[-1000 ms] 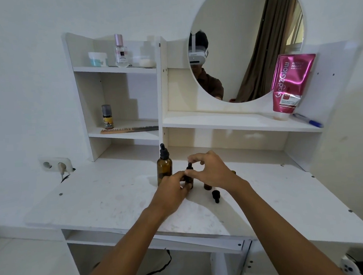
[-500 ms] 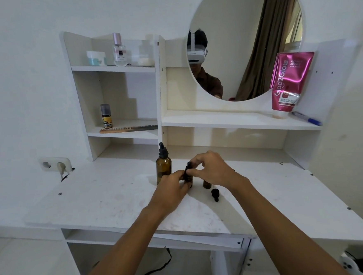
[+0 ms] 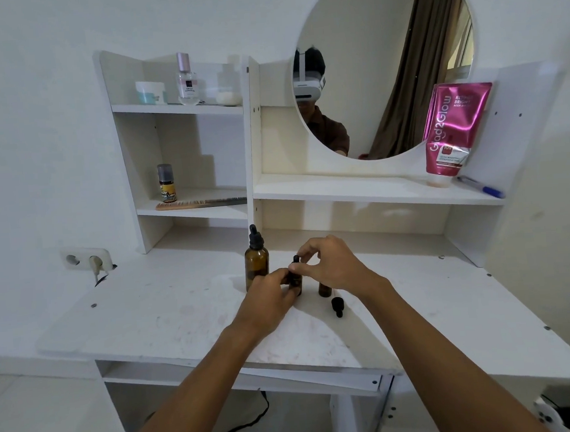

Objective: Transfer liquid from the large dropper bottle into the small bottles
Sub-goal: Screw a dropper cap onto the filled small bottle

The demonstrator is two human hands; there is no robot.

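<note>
Left hand [image 3: 271, 292] grip clasps small bottle [image 3: 296, 284] mid-desk [image 3: 155, 312] | right hand [image 3: 330, 263] pinches its dropper cap [image 3: 296, 261] | large dropper bottle [image 3: 256, 260] just beside, toward rear edge | second small bottle [image 3: 325, 289], loose dropper [image 3: 337, 306] near | shelf tube [image 3: 452, 126]: "Glad2Glow".

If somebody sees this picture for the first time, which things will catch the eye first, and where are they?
First, the two hands at the middle of the desk: the left hand holds a small bottle while the right hand pinches its dropper cap. Just left of them stands the large amber bottle, capped. Above, the round mirror and, at its right edge, the pink tube on the shelf draw the eye.
</note>
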